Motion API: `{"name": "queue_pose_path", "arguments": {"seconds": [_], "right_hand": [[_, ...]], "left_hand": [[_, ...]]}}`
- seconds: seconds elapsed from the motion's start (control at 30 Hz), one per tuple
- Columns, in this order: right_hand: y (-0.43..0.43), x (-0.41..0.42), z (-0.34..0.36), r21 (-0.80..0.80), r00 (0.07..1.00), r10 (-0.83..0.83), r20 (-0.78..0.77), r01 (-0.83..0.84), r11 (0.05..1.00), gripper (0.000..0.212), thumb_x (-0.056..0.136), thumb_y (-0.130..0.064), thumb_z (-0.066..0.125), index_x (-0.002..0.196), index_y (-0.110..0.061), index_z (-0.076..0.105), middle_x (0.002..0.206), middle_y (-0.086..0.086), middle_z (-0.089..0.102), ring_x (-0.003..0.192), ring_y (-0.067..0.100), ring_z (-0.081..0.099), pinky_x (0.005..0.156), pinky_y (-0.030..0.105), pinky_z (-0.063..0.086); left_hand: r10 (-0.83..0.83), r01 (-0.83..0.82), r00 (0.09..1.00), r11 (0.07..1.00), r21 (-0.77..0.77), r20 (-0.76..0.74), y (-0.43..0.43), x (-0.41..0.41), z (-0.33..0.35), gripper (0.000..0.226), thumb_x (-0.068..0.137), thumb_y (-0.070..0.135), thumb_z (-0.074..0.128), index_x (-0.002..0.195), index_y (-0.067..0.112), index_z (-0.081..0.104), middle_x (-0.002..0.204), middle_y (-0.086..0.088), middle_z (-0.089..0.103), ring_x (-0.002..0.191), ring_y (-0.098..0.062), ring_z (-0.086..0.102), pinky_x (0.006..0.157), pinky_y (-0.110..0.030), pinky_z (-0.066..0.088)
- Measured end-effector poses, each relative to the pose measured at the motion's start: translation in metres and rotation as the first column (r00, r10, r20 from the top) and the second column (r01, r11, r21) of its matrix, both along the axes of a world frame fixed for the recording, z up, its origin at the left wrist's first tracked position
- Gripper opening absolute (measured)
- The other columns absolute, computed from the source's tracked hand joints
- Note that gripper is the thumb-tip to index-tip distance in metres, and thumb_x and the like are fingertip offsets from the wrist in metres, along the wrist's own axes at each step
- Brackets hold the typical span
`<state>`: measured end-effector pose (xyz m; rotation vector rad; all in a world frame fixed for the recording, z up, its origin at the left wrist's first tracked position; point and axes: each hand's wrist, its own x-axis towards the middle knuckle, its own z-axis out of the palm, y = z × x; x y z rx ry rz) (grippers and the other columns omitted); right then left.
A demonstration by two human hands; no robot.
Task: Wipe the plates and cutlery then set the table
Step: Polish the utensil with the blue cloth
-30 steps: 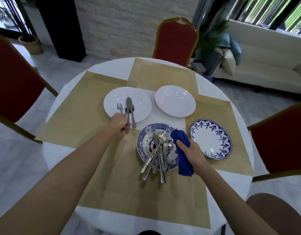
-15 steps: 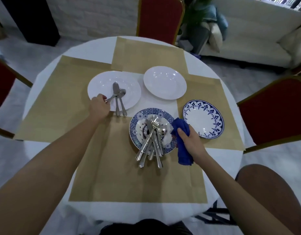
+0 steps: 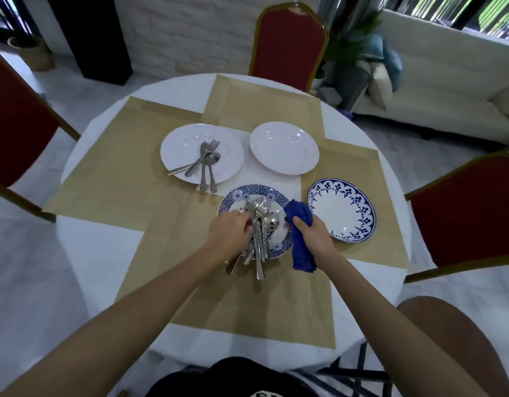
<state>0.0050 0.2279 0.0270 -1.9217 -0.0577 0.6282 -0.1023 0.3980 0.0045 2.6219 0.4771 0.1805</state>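
Left hand, nearer, fingers curled at cutlery pile on blue plate, grasp unclear, handles pointing toward person; right hand grips cloth beside plate

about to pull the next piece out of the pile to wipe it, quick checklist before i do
1. Left hand on the cutlery pile: ok, its fingers are in among the handles.
2. Only one piece in the grip: cannot tell, the hand hides it.
3. Blue cloth ready: ok, the right hand holds it beside the pile.
4. Pile steady on the blue patterned plate: not ok, several handles overhang the near rim.
5. Room on the white plate: ok, the few pieces of cutlery on it leave bare space.
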Motion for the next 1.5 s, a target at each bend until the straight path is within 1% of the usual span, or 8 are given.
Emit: {"name": "queue_pose_path", "arguments": {"seconds": [0.33,0.47,0.77,0.93,1.03,1.17,1.33,1.5], "right_hand": [[-0.033,0.000,0.004,0.018,0.988,0.157,-0.016,-0.156,0.988,0.032,0.095,-0.019,0.058,0.124,-0.008,0.055,0.094,0.006,0.066,0.069,0.013,0.059,0.059,0.023,0.044],[-0.042,0.008,-0.001,0.000,0.985,0.170,-0.015,-0.170,0.985,0.037,0.094,-0.024,0.058,0.128,-0.011,0.053,0.106,0.011,0.069,0.074,0.016,0.061,0.062,0.025,0.046],[-0.030,0.017,0.002,-0.007,0.980,0.198,-0.028,-0.199,0.980,0.043,0.093,-0.031,0.058,0.131,-0.011,0.051,0.107,0.011,0.067,0.072,0.016,0.061,0.061,0.027,0.046],[-0.008,0.021,0.025,-0.057,0.968,0.220,0.118,-0.215,0.975,0.043,0.092,-0.055,0.043,0.106,-0.016,0.054,0.097,0.010,0.065,0.084,0.027,0.062,0.079,0.043,0.050],[0.006,0.026,0.051,-0.046,0.852,0.234,0.469,-0.242,0.969,0.023,0.099,-0.039,0.044,0.097,-0.020,0.055,0.079,-0.002,0.057,0.073,0.018,0.055,0.067,0.032,0.039],[0.020,0.037,0.075,-0.254,0.486,0.360,0.796,-0.271,0.928,0.025,0.092,-0.033,0.059,0.111,-0.019,0.067,0.088,-0.002,0.055,0.074,0.012,0.049,0.060,0.025,0.033],[0.017,0.069,0.109,-0.161,0.477,0.179,0.861,-0.079,0.984,0.024,0.092,-0.028,0.060,0.112,-0.017,0.068,0.089,0.003,0.053,0.073,0.020,0.053,0.059,0.025,0.031],[0.011,0.078,0.107,-0.333,0.198,0.367,0.909,-0.184,0.925,0.029,0.085,-0.035,0.061,0.108,-0.019,0.070,0.091,0.004,0.057,0.066,0.023,0.057,0.048,0.033,0.046]], "left_hand": [[0.219,-0.173,0.961,0.952,0.253,-0.167,-0.042,0.004,-0.017,0.042,0.094,0.023,0.048,0.134,0.012,0.042,0.121,-0.011,0.053,0.111,-0.029,0.050,0.088,-0.037,0.043],[0.212,-0.188,0.933,0.976,0.109,-0.290,-0.031,0.006,-0.012,0.030,0.094,0.026,0.051,0.118,0.008,0.051,0.113,-0.013,0.058,0.105,-0.029,0.056,0.083,-0.037,0.046],[0.360,-0.371,0.914,0.928,-0.026,-0.190,-0.022,-0.002,-0.002,0.018,0.097,0.016,0.041,0.107,0.005,0.052,0.098,-0.015,0.065,0.089,-0.033,0.060,0.069,-0.038,0.045],[0.252,-0.278,0.960,0.846,-0.455,-0.119,-0.026,0.001,0.023,0.014,0.101,0.021,0.036,0.097,0.012,0.046,0.078,-0.004,0.066,0.067,-0.022,0.059,0.065,-0.037,0.047],[0.224,-0.190,0.975,0.788,-0.586,-0.016,-0.035,0.009,0.052,0.021,0.101,0.021,0.034,0.094,0.014,0.052,0.072,-0.003,0.057,0.057,-0.015,0.049,0.056,-0.031,0.040],[0.255,-0.055,0.944,0.747,-0.663,0.208,-0.053,0.023,0.092,0.028,0.103,0.023,0.034,0.085,0.024,0.055,0.062,0.006,0.044,0.054,-0.007,0.041,0.051,-0.019,0.036],[0.237,0.051,0.919,0.722,-0.690,0.316,-0.063,0.032,0.106,0.025,0.103,0.026,0.034,0.097,0.021,0.059,0.063,0.003,0.039,0.056,-0.012,0.039,0.050,-0.025,0.036],[0.220,0.051,0.921,0.749,-0.660,0.322,-0.061,0.038,0.105,0.026,0.103,0.026,0.034,0.094,0.023,0.058,0.058,0.007,0.037,0.050,-0.010,0.033,0.048,-0.025,0.029]]}}
